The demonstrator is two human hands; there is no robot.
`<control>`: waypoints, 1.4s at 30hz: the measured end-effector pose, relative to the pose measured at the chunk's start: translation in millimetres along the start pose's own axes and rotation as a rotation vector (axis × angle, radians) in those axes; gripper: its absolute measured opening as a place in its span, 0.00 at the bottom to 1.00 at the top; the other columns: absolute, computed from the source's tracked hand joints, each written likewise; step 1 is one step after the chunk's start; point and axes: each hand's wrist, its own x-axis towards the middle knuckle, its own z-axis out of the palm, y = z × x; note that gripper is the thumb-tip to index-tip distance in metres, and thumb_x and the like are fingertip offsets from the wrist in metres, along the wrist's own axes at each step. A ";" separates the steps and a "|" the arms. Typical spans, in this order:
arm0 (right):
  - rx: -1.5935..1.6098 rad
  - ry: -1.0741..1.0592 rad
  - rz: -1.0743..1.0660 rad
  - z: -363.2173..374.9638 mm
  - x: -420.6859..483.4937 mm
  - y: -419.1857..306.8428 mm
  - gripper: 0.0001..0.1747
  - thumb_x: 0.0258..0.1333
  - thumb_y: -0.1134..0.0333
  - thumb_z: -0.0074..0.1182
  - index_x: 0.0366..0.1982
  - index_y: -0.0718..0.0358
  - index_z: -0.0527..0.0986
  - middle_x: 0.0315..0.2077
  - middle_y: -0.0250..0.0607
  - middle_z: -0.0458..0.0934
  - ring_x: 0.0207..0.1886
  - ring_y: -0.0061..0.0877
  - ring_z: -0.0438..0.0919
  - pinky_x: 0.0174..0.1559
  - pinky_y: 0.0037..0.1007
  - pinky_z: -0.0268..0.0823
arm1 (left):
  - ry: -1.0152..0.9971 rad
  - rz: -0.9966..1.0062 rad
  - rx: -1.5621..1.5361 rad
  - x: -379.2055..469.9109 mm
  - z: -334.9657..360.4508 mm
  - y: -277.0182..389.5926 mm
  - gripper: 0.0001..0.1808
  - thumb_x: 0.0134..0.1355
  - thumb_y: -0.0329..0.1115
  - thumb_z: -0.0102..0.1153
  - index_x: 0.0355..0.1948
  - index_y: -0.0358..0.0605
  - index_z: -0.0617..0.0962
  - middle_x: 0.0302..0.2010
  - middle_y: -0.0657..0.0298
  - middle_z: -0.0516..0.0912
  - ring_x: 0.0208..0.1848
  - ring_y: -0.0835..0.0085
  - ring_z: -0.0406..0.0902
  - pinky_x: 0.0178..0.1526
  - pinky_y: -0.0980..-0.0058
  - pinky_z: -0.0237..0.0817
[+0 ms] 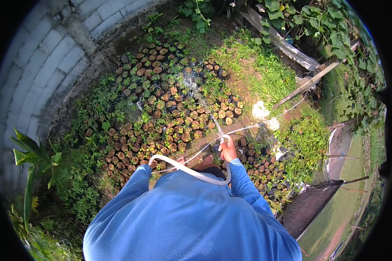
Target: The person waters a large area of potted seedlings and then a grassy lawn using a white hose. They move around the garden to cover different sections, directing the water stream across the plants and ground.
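Note:
My right hand [228, 150] grips the end of a white hose [196, 175], and water [218, 125] sprays from it, away from me. The water lands among seedling bags [174, 112] filled with brown soil, many with small green seedlings. From the right hand the hose loops in front of my blue shirt toward my left hand [153, 164]. That hand is at the hose's left bend, mostly hidden by sleeve and hose, so its grip is unclear. The hose also stretches along the ground to the upper right.
A concrete block wall [49, 62] curves along the left, with a broad-leaved plant [31, 156] before it. More seedling bags [261, 169] stand right of my bare feet [207, 160]. A wooden pole [307, 85], leafy vines [339, 36] and dark netting [310, 205] are at the right.

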 end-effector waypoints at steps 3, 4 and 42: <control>0.054 -0.148 0.389 -5.1 26.6 -15.2 0.17 0.61 0.57 0.38 0.49 0.56 0.65 0.21 0.36 0.70 0.10 0.25 0.64 0.13 0.30 0.59 | -0.034 -0.035 -0.079 -8.7 -15.6 4.7 0.37 0.44 0.65 0.59 0.44 0.43 0.78 0.40 0.50 0.80 0.42 0.57 0.77 0.44 0.62 0.66; 0.085 -0.109 0.555 -5.1 37.0 -17.4 0.24 0.59 0.47 0.36 0.46 0.57 0.68 0.19 0.33 0.67 0.10 0.24 0.62 0.13 0.32 0.57 | -0.041 -0.051 -0.104 -11.6 -21.2 5.7 0.37 0.44 0.65 0.60 0.44 0.42 0.78 0.40 0.50 0.80 0.42 0.57 0.78 0.44 0.62 0.66; 0.066 0.228 0.804 -51.4 58.0 148.4 0.21 0.51 0.46 0.29 0.17 0.54 0.61 0.07 0.34 0.56 0.09 0.29 0.53 0.14 0.33 0.44 | 0.191 0.011 0.109 -52.7 -9.4 -5.8 0.20 0.55 0.54 0.53 0.41 0.55 0.80 0.39 0.56 0.81 0.42 0.56 0.78 0.45 0.63 0.69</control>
